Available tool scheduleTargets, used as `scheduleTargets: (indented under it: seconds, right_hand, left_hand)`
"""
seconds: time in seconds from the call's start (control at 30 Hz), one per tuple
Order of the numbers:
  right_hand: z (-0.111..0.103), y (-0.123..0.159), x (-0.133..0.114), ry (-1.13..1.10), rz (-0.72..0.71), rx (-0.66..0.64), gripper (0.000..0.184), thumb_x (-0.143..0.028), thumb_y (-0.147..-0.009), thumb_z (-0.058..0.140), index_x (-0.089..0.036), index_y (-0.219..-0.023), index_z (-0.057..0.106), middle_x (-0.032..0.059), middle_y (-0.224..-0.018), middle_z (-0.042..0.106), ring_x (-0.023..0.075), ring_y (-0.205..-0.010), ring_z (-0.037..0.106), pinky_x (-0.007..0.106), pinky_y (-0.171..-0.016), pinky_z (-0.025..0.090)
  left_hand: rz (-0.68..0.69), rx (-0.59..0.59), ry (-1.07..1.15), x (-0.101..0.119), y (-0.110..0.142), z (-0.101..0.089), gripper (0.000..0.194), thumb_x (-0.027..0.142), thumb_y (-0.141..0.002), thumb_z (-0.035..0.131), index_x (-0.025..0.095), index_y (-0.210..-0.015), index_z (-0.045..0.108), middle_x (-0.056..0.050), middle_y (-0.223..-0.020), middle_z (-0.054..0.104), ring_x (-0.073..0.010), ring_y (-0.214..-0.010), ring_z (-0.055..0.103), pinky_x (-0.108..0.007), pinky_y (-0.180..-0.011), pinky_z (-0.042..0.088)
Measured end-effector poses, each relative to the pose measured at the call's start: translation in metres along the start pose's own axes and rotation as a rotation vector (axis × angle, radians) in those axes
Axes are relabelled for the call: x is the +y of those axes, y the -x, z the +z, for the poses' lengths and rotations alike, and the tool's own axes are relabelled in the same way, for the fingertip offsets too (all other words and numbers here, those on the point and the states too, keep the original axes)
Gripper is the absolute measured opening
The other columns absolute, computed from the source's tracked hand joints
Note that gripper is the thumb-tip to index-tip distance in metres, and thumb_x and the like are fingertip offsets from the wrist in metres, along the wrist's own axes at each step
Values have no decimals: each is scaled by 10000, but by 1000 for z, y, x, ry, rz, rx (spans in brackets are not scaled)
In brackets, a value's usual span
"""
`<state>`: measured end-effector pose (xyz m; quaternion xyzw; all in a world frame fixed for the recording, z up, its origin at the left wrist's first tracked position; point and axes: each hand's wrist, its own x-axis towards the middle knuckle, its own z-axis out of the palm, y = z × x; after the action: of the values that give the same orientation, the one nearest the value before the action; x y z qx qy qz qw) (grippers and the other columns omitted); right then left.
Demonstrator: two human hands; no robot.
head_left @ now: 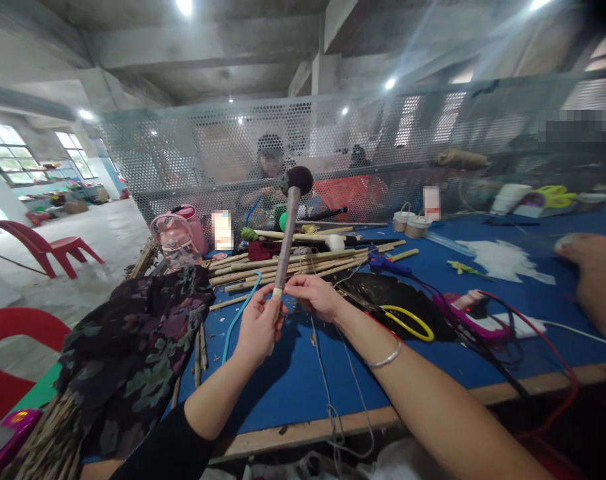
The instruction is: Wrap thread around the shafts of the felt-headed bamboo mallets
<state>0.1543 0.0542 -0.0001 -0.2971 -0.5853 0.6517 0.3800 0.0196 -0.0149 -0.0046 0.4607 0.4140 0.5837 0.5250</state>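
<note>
My left hand is closed round the bare, pale lower end of a mallet-like stick. The stick stands nearly upright above the blue table, with a dark round head on top and grey cord wound closely along its shaft. Close beside it, my right hand pinches thin grey cord at the lower end of the winding. A loose run of the grey cord hangs below my hands and trails over the table's front edge. Fingers partly hide where the cord meets the stick.
Bamboo sticks lie across the blue table. Yellow-handled scissors, a blue glue gun and a pink power strip are at right. Dark patterned cloth covers the left side. A perforated screen stands behind, a person beyond it.
</note>
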Motion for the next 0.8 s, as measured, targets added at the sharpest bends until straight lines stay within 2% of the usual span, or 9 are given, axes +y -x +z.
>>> scheduleTargets:
  seconds: [0.1, 0.2, 0.3, 0.4, 0.47, 0.57, 0.63, 0.73, 0.8]
  right_hand:
    - [2, 1, -3, -62, -8, -27, 301, -384, -644, 714, -161, -688, 517, -112, -370, 333, 23, -299, 185, 197, -314, 71]
    - [2, 4, -5, -144, -9, -137, 357, -364, -658, 719, -173, -904, 545, -131, -384, 330, 25, -292, 163, 189, -315, 70]
    - [2, 6, -5, -207, 4, -224, 450, -365, -663, 716, -182, -1034, 538, -109, -443, 410, 33, -315, 253, 177, -337, 142]
    - [3, 5, -2, -223, -37, -107, 375, -326, -604, 755, -158, -884, 571, -43, -587, 547, 53, -414, 414, 181, -382, 240]
    - [4, 2, 1, -191, -47, -7, 340, -294, -564, 773, -144, -793, 571, -28, -608, 570, 62, -448, 444, 188, -404, 269]
    - [6, -4, 5, -133, -64, 66, 328, -291, -555, 768, -134, -769, 575, -26, -592, 573, 77, -475, 467, 197, -436, 299]
    - [8, -5, 5, -108, -93, 78, 334, -301, -565, 761, -130, -786, 578, -21, -615, 585, 84, -509, 489, 198, -458, 313]
    - [9, -4, 4, -78, -125, 63, 347, -319, -589, 755, -128, -817, 575, -33, -605, 573, 66, -479, 455, 192, -446, 290]
    - [7, -2, 1, -86, -128, 20, 368, -341, -620, 741, -139, -873, 569, -70, -536, 510, 41, -409, 367, 188, -408, 230]
  left_hand:
    - [-3, -16, 55, 1, 3, 0, 422, 457, -708, 648, 211, -979, 438, 56, -617, 547, -34, -362, 356, -123, -292, 251]
    - [-25, -74, 110, 3, 6, 1, 428, 437, -678, 687, 210, -919, 416, 48, -627, 574, -30, -357, 370, -120, -298, 262]
    - [-45, -137, 159, 5, 6, 2, 385, 454, -713, 642, 203, -898, 417, 26, -659, 605, -35, -342, 392, -135, -299, 275]
    - [-118, -156, 46, 0, 2, 1, 365, 502, -760, 555, 180, -905, 463, -8, -683, 619, -68, -385, 475, -168, -344, 338]
    - [-108, -60, -159, -5, -2, -2, 376, 502, -784, 515, 170, -959, 500, -26, -710, 622, -94, -453, 527, -193, -399, 381]
    - [135, 140, -493, -12, -6, -7, 364, 399, -752, 594, 181, -1035, 528, -28, -787, 625, -109, -546, 541, -223, -500, 412]
    - [273, 186, -611, -12, -7, -10, 302, 315, -703, 652, 175, -959, 572, -20, -792, 628, -115, -597, 536, -232, -560, 416]
    - [251, 154, -587, -5, -6, -12, 190, 298, -705, 646, 153, -823, 613, -7, -694, 614, -111, -581, 523, -224, -550, 404]
    - [175, 95, -479, 0, -4, -10, 232, 338, -724, 632, 138, -841, 620, 9, -615, 579, -96, -507, 490, -211, -491, 381]
